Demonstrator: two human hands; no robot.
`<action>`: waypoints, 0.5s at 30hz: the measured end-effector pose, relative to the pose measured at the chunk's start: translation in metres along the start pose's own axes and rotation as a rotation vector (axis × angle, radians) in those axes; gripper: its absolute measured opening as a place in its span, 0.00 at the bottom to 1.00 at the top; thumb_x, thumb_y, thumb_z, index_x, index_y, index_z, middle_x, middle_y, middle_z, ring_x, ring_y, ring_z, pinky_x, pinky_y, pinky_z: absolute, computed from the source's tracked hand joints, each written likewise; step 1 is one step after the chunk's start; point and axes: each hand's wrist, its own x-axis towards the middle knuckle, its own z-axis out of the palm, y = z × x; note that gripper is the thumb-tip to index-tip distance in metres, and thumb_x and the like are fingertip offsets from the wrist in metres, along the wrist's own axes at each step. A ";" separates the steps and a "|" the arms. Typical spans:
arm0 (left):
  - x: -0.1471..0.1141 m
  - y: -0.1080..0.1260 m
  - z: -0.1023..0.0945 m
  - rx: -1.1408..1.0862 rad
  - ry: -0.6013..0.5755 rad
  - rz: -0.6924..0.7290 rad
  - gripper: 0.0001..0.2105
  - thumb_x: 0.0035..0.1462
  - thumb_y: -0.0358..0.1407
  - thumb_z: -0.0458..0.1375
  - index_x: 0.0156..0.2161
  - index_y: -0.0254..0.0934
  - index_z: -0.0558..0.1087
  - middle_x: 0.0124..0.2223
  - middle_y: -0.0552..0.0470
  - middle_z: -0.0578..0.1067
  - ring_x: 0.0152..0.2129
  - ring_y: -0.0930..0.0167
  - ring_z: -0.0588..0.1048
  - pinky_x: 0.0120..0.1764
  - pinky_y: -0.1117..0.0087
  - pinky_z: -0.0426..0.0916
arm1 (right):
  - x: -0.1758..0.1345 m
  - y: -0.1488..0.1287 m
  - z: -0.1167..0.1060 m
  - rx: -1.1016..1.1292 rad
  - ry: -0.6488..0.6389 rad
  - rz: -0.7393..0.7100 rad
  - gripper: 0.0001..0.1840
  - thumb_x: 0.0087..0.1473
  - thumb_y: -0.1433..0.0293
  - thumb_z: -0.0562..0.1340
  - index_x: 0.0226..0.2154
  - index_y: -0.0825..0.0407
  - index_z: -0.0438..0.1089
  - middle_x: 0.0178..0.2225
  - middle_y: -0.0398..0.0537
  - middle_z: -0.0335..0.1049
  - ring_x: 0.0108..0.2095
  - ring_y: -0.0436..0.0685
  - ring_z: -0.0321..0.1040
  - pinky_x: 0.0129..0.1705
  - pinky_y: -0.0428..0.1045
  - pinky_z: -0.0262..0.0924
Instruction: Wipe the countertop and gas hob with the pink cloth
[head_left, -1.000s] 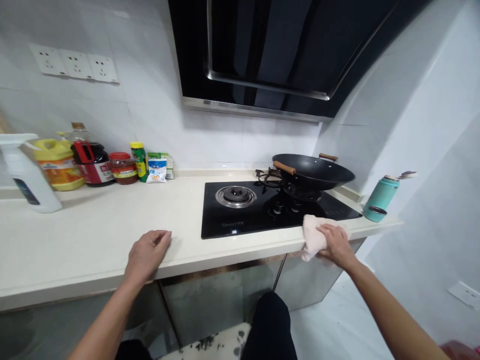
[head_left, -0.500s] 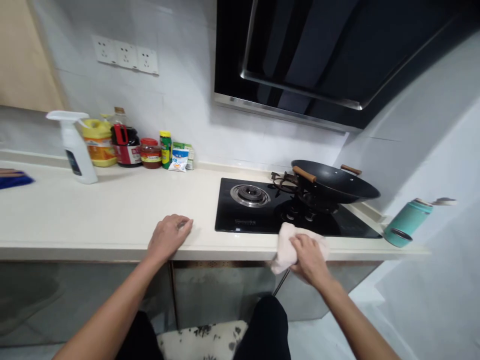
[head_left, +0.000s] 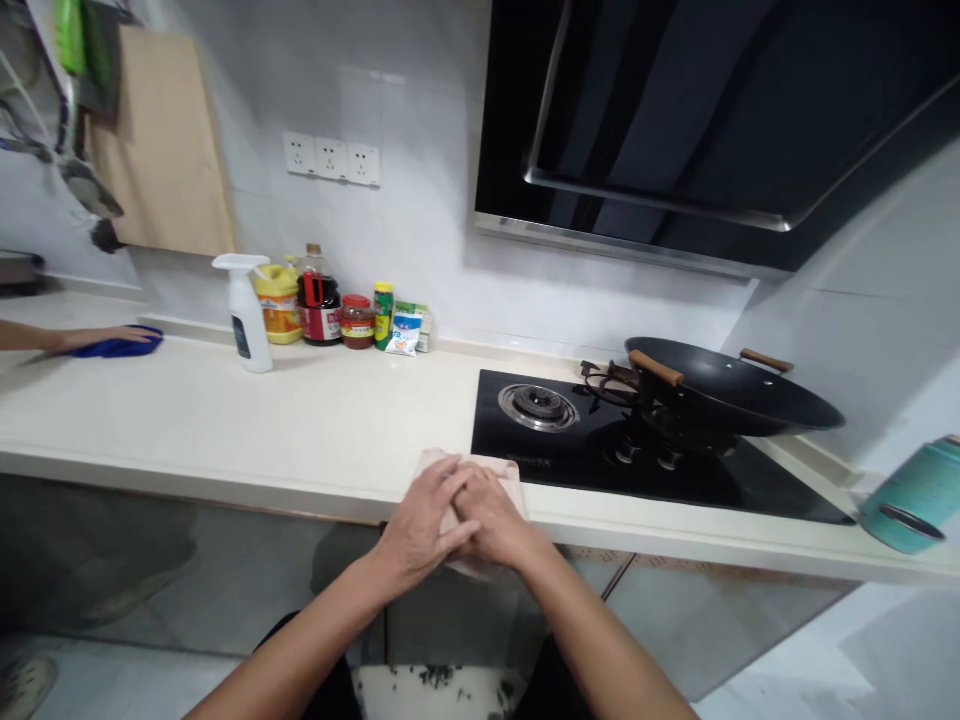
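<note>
A pale pink cloth (head_left: 512, 478) lies over the counter's front edge, just left of the cooktop, and part of it hangs below the edge. My right hand (head_left: 491, 515) is closed on this cloth, its fingers bent over the top. Against it, my left hand (head_left: 416, 525) also grips the cloth, fingers curved and thumb reaching over toward the right hand. The fingers of both hands meet and overlap, so the middle of the cloth is hidden under them.
The black cooktop (head_left: 592, 440) carries a wok (head_left: 735, 385) on its right burner. A teal bottle (head_left: 911, 500) stands far right. Along the wall are a spray bottle (head_left: 247, 315) and a sauce jar (head_left: 357, 322). At far left another person's hand (head_left: 105, 336) presses a blue cloth (head_left: 124, 346).
My right hand has carried the pink cloth left from the cooktop's front edge. My left hand has come to meet it on the cloth. The view has turned left, showing another person's hand.
</note>
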 end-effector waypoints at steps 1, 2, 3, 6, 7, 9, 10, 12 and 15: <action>-0.002 0.002 0.004 0.025 -0.077 0.029 0.30 0.65 0.50 0.56 0.67 0.42 0.58 0.66 0.40 0.66 0.62 0.59 0.65 0.62 0.54 0.64 | -0.010 0.011 -0.005 0.075 -0.004 -0.034 0.42 0.50 0.59 0.72 0.63 0.53 0.61 0.61 0.60 0.63 0.60 0.66 0.59 0.62 0.60 0.55; -0.004 0.003 0.007 0.058 -0.143 0.047 0.33 0.64 0.52 0.57 0.68 0.42 0.56 0.66 0.40 0.66 0.62 0.58 0.66 0.61 0.54 0.64 | -0.022 0.026 -0.009 0.138 0.004 -0.069 0.38 0.54 0.59 0.69 0.64 0.50 0.61 0.64 0.58 0.61 0.63 0.63 0.57 0.64 0.60 0.53; -0.005 0.003 0.009 0.098 -0.196 0.056 0.34 0.63 0.51 0.58 0.69 0.42 0.56 0.65 0.40 0.67 0.61 0.57 0.66 0.61 0.53 0.63 | -0.036 0.042 -0.014 0.168 0.051 -0.062 0.32 0.58 0.59 0.66 0.63 0.46 0.63 0.65 0.55 0.60 0.64 0.62 0.56 0.66 0.60 0.51; 0.001 0.010 0.012 0.242 -0.322 0.029 0.37 0.55 0.46 0.67 0.67 0.40 0.60 0.65 0.37 0.67 0.61 0.53 0.66 0.59 0.51 0.62 | -0.085 0.098 -0.025 0.114 0.334 0.183 0.22 0.64 0.57 0.58 0.57 0.46 0.70 0.62 0.55 0.65 0.63 0.63 0.60 0.65 0.64 0.52; 0.005 0.015 0.012 0.290 -0.364 0.005 0.39 0.51 0.45 0.71 0.66 0.39 0.62 0.65 0.35 0.67 0.60 0.51 0.66 0.58 0.51 0.63 | -0.101 0.115 -0.026 0.075 0.423 0.279 0.21 0.65 0.56 0.56 0.54 0.48 0.72 0.59 0.56 0.68 0.61 0.64 0.63 0.64 0.65 0.53; 0.017 0.028 0.015 0.373 -0.440 -0.050 0.42 0.45 0.45 0.74 0.63 0.37 0.65 0.62 0.33 0.69 0.55 0.48 0.69 0.53 0.50 0.65 | -0.128 0.145 -0.026 -0.019 0.511 0.434 0.24 0.66 0.53 0.52 0.48 0.50 0.76 0.54 0.57 0.73 0.58 0.65 0.66 0.64 0.66 0.54; 0.024 0.035 0.018 0.406 -0.471 -0.078 0.42 0.43 0.46 0.74 0.62 0.37 0.66 0.59 0.33 0.70 0.52 0.49 0.70 0.51 0.50 0.65 | -0.139 0.155 -0.024 -0.046 0.500 0.486 0.27 0.67 0.53 0.49 0.47 0.50 0.76 0.53 0.57 0.74 0.59 0.65 0.66 0.64 0.65 0.55; 0.036 0.051 0.031 0.451 -0.516 -0.108 0.39 0.43 0.48 0.74 0.58 0.35 0.68 0.54 0.34 0.72 0.49 0.50 0.70 0.49 0.50 0.65 | -0.153 0.165 -0.018 -0.088 0.454 0.554 0.30 0.67 0.52 0.46 0.49 0.51 0.76 0.55 0.56 0.74 0.60 0.65 0.65 0.65 0.64 0.55; 0.047 0.074 0.065 0.454 -0.517 -0.041 0.36 0.47 0.50 0.70 0.58 0.34 0.68 0.53 0.34 0.72 0.50 0.50 0.68 0.48 0.51 0.63 | -0.158 0.164 -0.009 -0.134 0.415 0.610 0.34 0.67 0.50 0.43 0.51 0.52 0.75 0.56 0.54 0.73 0.62 0.65 0.63 0.66 0.63 0.54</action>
